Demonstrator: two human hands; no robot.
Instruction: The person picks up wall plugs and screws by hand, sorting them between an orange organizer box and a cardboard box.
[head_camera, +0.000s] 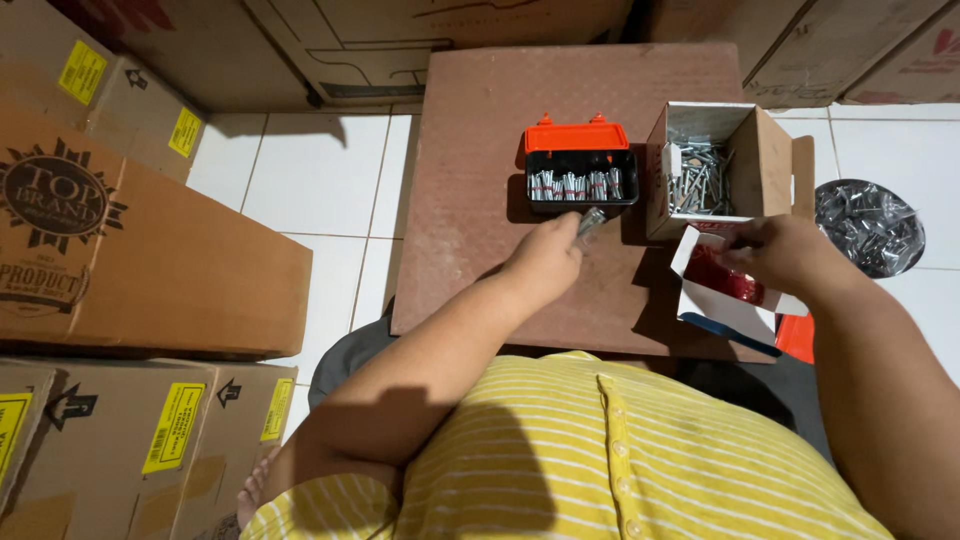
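Two hands: both are at work over the brown board (480, 150), which lies on the white tile floor (320, 190).
Cartons: several big cardboard cartons (150, 250) stand left of the board, and more behind it.
Left hand (545, 262): on the board, just in front of the case; the fingers pinch a small bundle of grey screws (591, 221), and the bundle tip is close to the case front edge.
Case (580, 172): a small black case with an orange lid, which stands open at the back. Inside lies one row of grey screws (575, 185) in small bundles.
Progress: my judgement is that the case is partly filled; the row looks nearly full from side to side, and the pinched bundle is not yet inside.
Box (715, 170): an open cardboard box just right of the case, with many loose screws still in it, so much seems left.
Right hand (780, 255): right of the case, in front of the box; fingers curled on a small white and red packet (720, 285).
Bag (868, 225): a plastic bag of grey metal parts on the floor, right of the board.
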